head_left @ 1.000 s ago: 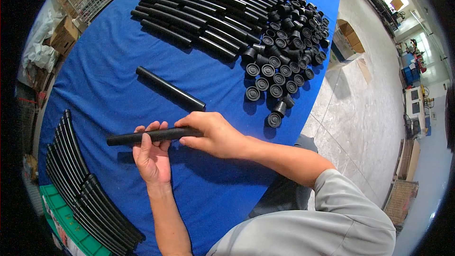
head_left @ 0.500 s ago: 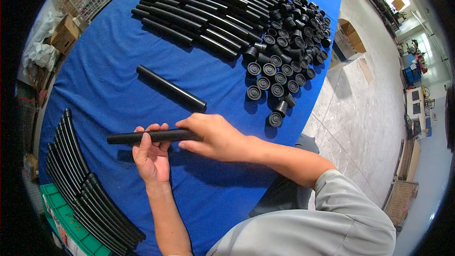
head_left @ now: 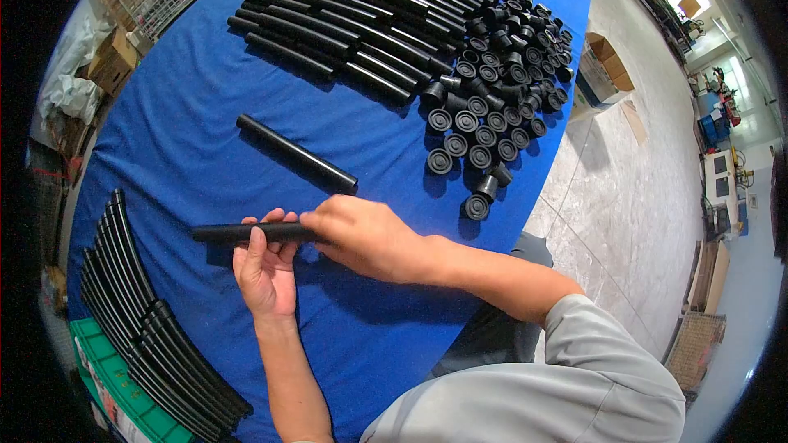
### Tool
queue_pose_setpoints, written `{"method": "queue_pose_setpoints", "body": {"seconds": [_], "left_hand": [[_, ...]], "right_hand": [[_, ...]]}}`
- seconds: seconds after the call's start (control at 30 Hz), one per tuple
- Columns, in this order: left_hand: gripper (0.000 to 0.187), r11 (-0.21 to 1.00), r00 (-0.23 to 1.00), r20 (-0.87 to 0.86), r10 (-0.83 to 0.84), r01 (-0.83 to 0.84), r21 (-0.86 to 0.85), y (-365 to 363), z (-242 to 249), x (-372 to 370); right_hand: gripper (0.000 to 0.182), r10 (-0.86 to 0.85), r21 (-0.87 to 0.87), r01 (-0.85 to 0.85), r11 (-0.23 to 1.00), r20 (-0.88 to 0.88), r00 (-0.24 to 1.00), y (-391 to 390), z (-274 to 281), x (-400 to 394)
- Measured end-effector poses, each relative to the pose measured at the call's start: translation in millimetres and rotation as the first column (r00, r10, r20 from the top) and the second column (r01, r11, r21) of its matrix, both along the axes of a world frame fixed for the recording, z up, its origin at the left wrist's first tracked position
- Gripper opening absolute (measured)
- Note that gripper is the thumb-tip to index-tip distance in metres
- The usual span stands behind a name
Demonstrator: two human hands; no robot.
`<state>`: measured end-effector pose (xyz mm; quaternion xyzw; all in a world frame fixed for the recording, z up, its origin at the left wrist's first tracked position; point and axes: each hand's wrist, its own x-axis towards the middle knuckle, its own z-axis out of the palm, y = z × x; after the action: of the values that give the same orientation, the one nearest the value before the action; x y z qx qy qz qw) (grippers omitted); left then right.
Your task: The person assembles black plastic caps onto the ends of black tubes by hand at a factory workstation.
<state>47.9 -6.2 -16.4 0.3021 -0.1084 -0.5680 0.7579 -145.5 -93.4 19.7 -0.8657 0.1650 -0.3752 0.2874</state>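
Note:
A black tube (head_left: 220,234) is held level above the blue cloth. My left hand (head_left: 267,275) grips it from below near its middle, thumb in front and fingertips behind. Around its right end, the fingers of my right hand (head_left: 365,234) are closed and slightly blurred, hiding that end. Just beyond the hands, another black tube (head_left: 295,152) lies slantwise on the cloth. Farther right is a heap of black rubber end caps (head_left: 497,121), a few of them loose at its near edge.
Rows of black tubes (head_left: 336,20) cover the far side of the blue-covered table (head_left: 180,139). More tubes (head_left: 156,336) lie stacked at the left beside a green crate (head_left: 123,385). An open cardboard box (head_left: 603,74) stands on the floor past the right edge.
My right hand has shifted slightly left along the tube, its fingers curling closer toward my left hand. The tube's left end has moved a little right and up.

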Motion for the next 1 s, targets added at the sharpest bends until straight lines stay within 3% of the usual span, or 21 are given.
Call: {"method": "queue_pose_setpoints", "body": {"seconds": [0.03,0.13,0.17,0.27,0.33,0.37,0.47,0.6,0.7,0.73,0.8,0.83,0.87,0.9,0.93,0.97,1.0], "left_hand": [[0.023,1.0,1.0,-0.009,-0.009,0.009,-0.007,1.3,-3.9,3.9],[0.023,0.999,1.0,-0.018,-0.012,0.012,-0.031,3.0,-3.9,5.2],[0.023,0.999,1.0,-0.018,-0.008,0.007,-0.041,3.0,-2.0,4.7],[0.023,1.0,1.0,0.005,0.017,-0.017,0.018,-0.4,2.9,-2.0],[0.023,1.0,1.0,-0.005,-0.024,0.024,-0.003,0.4,-1.9,2.0],[0.023,0.999,0.999,-0.01,-0.043,0.043,-0.012,1.0,-3.7,3.8],[0.023,1.0,1.0,0.024,-0.019,0.019,-0.019,2.6,0.8,2.0],[0.022,0.999,0.999,0.009,-0.037,0.037,-0.007,0.8,-0.7,1.0],[0.022,0.997,0.998,-0.021,-0.06,0.059,-0.045,1.7,-7.4,7.8],[0.022,0.996,0.998,-0.026,-0.057,0.055,-0.066,2.7,-7.8,8.7],[0.023,0.997,0.998,-0.038,-0.04,0.037,-0.071,3.9,-6.8,7.7],[0.023,0.998,0.999,-0.044,-0.025,0.022,-0.055,2.9,-4.4,5.0],[0.024,0.999,0.999,-0.051,-0.01,0.008,-0.04,2.1,-3.0,3.5],[0.024,0.999,0.998,-0.051,-0.024,0.022,-0.028,1.3,-2.7,3.6],[0.024,0.999,0.998,-0.051,-0.038,0.037,-0.017,0.6,-2.9,3.9],[0.024,0.999,0.997,-0.052,-0.052,0.052,-0.004,0.4,-3.2,4.3],[0.024,0.999,0.998,-0.044,-0.049,0.048,-0.017,0.6,-3.4,5.1]], "right_hand": [[0.048,-0.005,-0.088,-0.005,0.996,-0.118,0.993,3.7,-0.4,-4.9],[0.045,-0.016,0.215,0.018,0.976,-0.015,1.0,4.6,7.2,-3.0],[0.041,0.046,0.516,0.024,0.856,-0.123,0.991,1.9,15.2,-6.9],[0.033,-0.044,0.478,0.06,0.876,-0.044,0.998,-0.3,6.4,-3.6],[0.038,-0.052,0.053,0.057,0.997,-0.085,0.995,1.0,-1.3,-4.3],[0.04,-0.06,-0.168,0.042,0.985,-0.104,0.993,1.5,-3.5,-4.0],[0.039,-0.031,0.227,0.034,0.973,-0.019,0.999,2.2,1.1,-2.9],[0.039,-0.057,0.277,0.047,0.96,0.029,0.998,-0.6,-7.0,-2.2],[0.038,-0.054,-0.13,0.044,0.991,-0.079,0.995,4.9,-2.6,-1.2],[0.038,-0.017,0.091,0.025,0.996,-0.091,0.996,4.8,0.8,-2.1],[0.039,0.06,0.508,-0.005,0.861,-0.092,0.994,2.4,13.9,-5.8],[0.043,0.21,0.964,0.017,0.266,-0.075,0.975,-4.1,32.3,-5.2],[0.044,0.139,0.808,-0.021,0.589,-0.075,0.987,-2.9,26.2,-4.8],[0.046,0.072,0.546,-0.033,0.837,-0.049,0.996,-0.5,13.1,-4.1],[0.047,0.017,0.214,-0.017,0.977,0.0,1.0,2.0,2.8,-2.9],[0.049,-0.019,0.019,0.02,1.0,-0.059,0.998,4.7,-5.1,-2.1],[0.048,-0.017,0.066,0.02,0.998,-0.037,0.999,4.8,-3.8,-1.5]]}}
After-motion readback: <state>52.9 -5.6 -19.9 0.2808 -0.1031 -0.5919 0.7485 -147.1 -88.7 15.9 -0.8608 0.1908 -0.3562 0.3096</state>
